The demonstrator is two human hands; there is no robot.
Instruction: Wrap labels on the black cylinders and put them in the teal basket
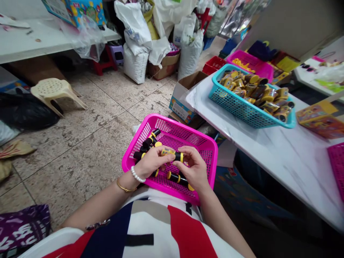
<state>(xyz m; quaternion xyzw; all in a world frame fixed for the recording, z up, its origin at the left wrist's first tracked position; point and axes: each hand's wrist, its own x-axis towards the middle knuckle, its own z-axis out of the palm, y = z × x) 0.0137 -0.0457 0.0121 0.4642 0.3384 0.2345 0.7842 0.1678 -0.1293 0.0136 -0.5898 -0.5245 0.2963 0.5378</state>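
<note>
Between both hands, over the pink basket point(212, 157) on my lap, is a small black-and-yellow tube point(178, 156) with a colourful printed wrap at its left end. My left hand point(152, 161), wearing a pearl bracelet at the wrist, is closed on the wrapped end. The fingers and thumb of my right hand point(195, 168) pinch the yellow-rimmed end. Below my right hand lies another black tube point(177, 177) with yellow rings. More black-and-yellow tubes point(147, 142) are heaped at the basket's left side, partly hidden by my left hand.
A white table point(242, 148) at the right bears a turquoise basket point(233, 105) full of yellow-labelled tubes. Beside it stands an open carton point(182, 107). Further off are a cream stool point(52, 89), white sacks point(135, 61) and another table point(34, 39) at the left.
</note>
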